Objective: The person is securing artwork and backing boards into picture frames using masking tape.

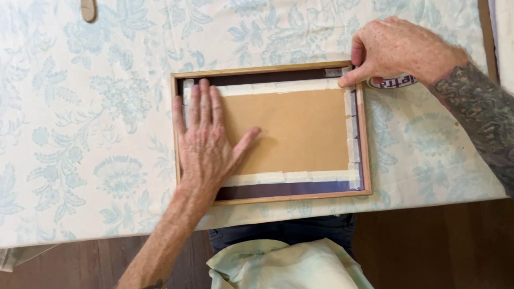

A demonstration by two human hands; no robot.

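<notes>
**Taping the backing board into the frame: far right corner in hand**

You are part-way through sealing the brown cardboard backing board into the thin rectangular light-wood picture frame, which lies face down in the middle of the table on a cream cloth printed with pale blue flowers. Strips of off-white masking tape already run along the 12, 3 and 6 o'clock edges of the board, over a dark purple border.

Your left hand lies flat and spread on the 9 o'clock end of the board, fingers pointing toward 12, thumb out toward 3, pinning the frame down; it hides the tape there, so you cannot tell whether that edge is done.

Your right hand is at the frame's 1 o'clock corner, with the forefinger tip pressing on the tape end and the other fingers curled in. Under its heel, just outside the frame, sits a roll of tape, mostly hidden.

By the look of it, the step in hand is rubbing that corner down. The next move calls for firm, even pressure along the strip so that it grips both board and wood without wrinkling, while your left hand keeps the frame from sliding on the cloth.
</notes>
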